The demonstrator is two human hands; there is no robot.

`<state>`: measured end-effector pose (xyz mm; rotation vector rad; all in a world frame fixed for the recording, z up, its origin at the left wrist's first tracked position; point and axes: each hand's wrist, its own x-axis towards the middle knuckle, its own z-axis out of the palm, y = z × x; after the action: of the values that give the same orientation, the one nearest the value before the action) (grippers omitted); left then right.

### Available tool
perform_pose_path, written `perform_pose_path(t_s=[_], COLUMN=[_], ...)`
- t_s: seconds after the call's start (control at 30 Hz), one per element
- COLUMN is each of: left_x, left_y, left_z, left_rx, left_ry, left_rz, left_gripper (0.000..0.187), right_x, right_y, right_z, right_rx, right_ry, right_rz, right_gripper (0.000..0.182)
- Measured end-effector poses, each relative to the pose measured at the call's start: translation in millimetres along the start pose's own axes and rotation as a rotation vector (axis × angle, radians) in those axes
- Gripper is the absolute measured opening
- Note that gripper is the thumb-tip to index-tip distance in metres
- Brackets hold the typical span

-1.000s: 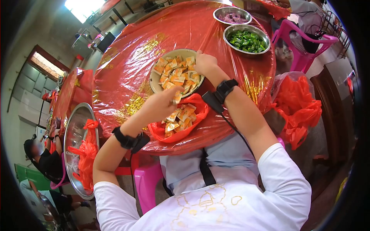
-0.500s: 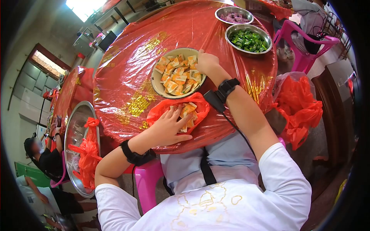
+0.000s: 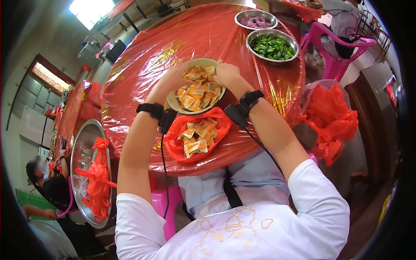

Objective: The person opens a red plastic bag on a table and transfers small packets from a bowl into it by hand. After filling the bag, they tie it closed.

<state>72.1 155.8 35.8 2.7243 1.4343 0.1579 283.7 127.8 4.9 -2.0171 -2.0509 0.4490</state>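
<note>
A light bowl with a dark rim (image 3: 169,102) holds many small orange-and-white packets (image 3: 200,90) on the table. At its far right edge my right hand (image 3: 227,74) is closed on the rim. My left hand (image 3: 175,77) overlaps the upper left side of the bowl, right at the packets there; its fingers are blurred and partly hidden, so I cannot tell whether they grip anything. Nearer to me, an open red plastic bag (image 3: 222,126) lies spread beside the bowl, with more of the same packets (image 3: 196,146) piled inside.
The round table wears a shiny red plastic cover (image 3: 143,86). At the back right stand a steel bowl of chopped greens (image 3: 273,47) and one of purple pieces (image 3: 256,21). A large metal basin (image 3: 78,143) with tied red bags is left; pink chairs (image 3: 318,37) stand around.
My left hand has left the packets in the red bag and moved up to the bowl's left side, uncovering the bag's contents. The right hand stays at the bowl's rim. The view has shifted slightly.
</note>
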Motion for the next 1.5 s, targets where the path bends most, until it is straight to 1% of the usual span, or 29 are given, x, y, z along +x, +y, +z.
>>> perform_pose_path(t_s=[0.03, 0.1, 0.13, 0.17, 0.23, 0.27, 0.4, 0.47, 0.6, 0.67, 0.7, 0.77, 0.83, 0.9, 0.93, 1.0, 1.03, 1.1, 1.13, 1.2, 1.23, 1.3, 1.33, 1.43, 1.5], left_x=[4, 10, 11, 12, 1, -2, -12, -17, -22, -31, -36, -49, -71, -95, -109, -135, -146, -167, -178, -196, -202, -211, -211, -213, -210], left_y=[3, 6, 4, 0, 14, 15, 17, 10, -7, -8, -4, 8, 31, 50, 62, 88, 97, 111, 114, 117, 116, 111, 107, 100, 98], left_z=[5, 19, 25, 29, 23, 22, 15, 23, 31, 26, 21, 5, -13, -26, -31, -35, -33, -28, -22, -8, -3, 10, 19, 27, 23], left_rx=[-0.002, 0.066, 0.142, 0.144, 0.095, 0.098, 0.005, -0.156, -0.256, -0.201, -0.202, -0.272, -0.307, -0.434, -0.435, -0.279, -0.28, -0.311, -0.315, -0.055, -0.057, 0.03, 0.019, -0.047, -0.054], left_ry=[0.005, -0.107, -0.004, -0.002, 0.025, 0.031, -0.01, 0.205, 0.272, 0.327, 0.325, 0.257, 0.26, 0.2, 0.198, 0.26, 0.258, 0.051, 0.051, -0.086, -0.087, -0.2, -0.143, -0.186, -0.223], left_rz=[0.008, -0.06, 0.004, 0.005, -0.058, -0.047, -0.133, -0.156, -0.189, -0.018, -0.021, -0.046, -0.025, 0.057, 0.049, 0.07, 0.062, 0.194, 0.19, 0.303, 0.301, 0.297, 0.324, 0.287, 0.298], left_gripper=[0.054, 0.051, 0.038, 0.038, 0.029, 0.026, 0.023, 0.02, 0.014, 0.017, 0.017, 0.018, 0.016, 0.015, 0.015, 0.015, 0.015, 0.031, 0.031, 0.065, 0.065, 0.094, 0.101, 0.103, 0.102], right_x=[-2, -4, -4, -4, -3, -2, -1, -2, -3, -3, -3, -1, -6, -9, -9, -7, -6, -4, -2, 0, 0, 1, 1, -2, -4], right_y=[-1, -1, -1, -2, -2, -1, -3, -3, -1, -1, -1, -1, -2, -3, -4, -3, -3, -2, -2, 0, 0, 0, 0, -1, -2], right_z=[-1, -4, -4, -3, -2, -1, 0, -1, -2, -2, -2, 0, -5, -7, -8, -6, -5, -2, -1, 0, 1, 1, 2, 0, -2], right_rx=[0.01, 0.009, 0.007, 0.007, 0.001, -0.01, 0.004, -0.003, 0.004, -0.007, -0.007, 0.003, 0.001, -0.002, 0.002, 0.005, -0.001, -0.008, -0.021, -0.035, -0.027, -0.02, -0.023, -0.018, -0.01], right_ry=[-0.003, -0.005, -0.018, -0.033, -0.029, -0.025, 0.005, -0.004, -0.018, -0.021, -0.024, -0.025, -0.023, -0.027, -0.027, -0.035, -0.024, -0.019, -0.023, -0.027, -0.022, -0.02, -0.012, -0.001, 0.001], right_rz=[-0.003, 0.003, -0.001, -0.007, -0.01, -0.013, -0.004, 0.0, -0.016, -0.017, -0.018, -0.01, -0.015, -0.024, -0.018, -0.017, -0.014, -0.015, -0.018, -0.02, -0.019, -0.02, -0.024, -0.023, -0.018], right_gripper=[0.061, 0.062, 0.062, 0.062, 0.061, 0.06, 0.061, 0.06, 0.061, 0.064, 0.064, 0.065, 0.066, 0.067, 0.066, 0.066, 0.065, 0.064, 0.064, 0.063, 0.064, 0.064, 0.064, 0.066, 0.067])
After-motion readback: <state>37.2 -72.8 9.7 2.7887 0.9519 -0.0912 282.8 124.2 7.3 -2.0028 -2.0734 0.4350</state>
